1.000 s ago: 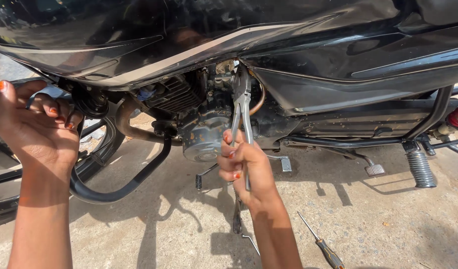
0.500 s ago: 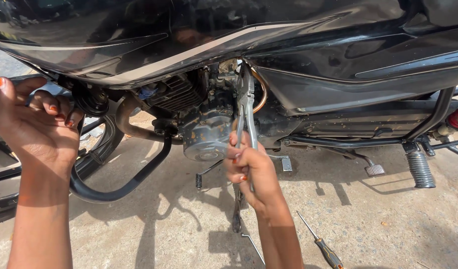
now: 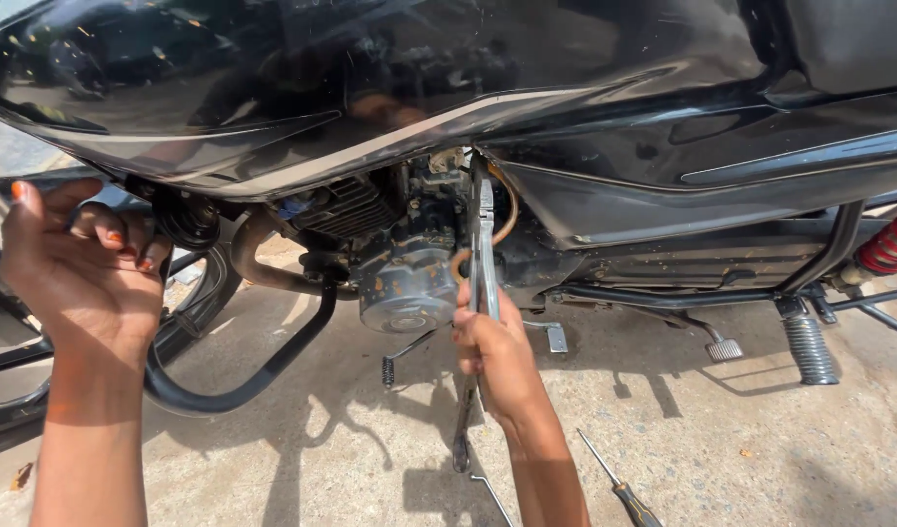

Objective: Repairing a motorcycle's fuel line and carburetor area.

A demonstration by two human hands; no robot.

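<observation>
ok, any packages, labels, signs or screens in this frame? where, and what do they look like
None in view: no package, sign or screen, and no label I can make out.
What shows is a black motorcycle with its grey engine case, a long metal tool gripped in the right hand, the left hand up by the frame, and a screwdriver on the concrete.

Concrete floor (image 3: 761,449) carries motorcycle (image 3: 448,127) on side stand (image 3: 463,420); screwdriver (image 3: 619,488) lies near stand foot.
</observation>
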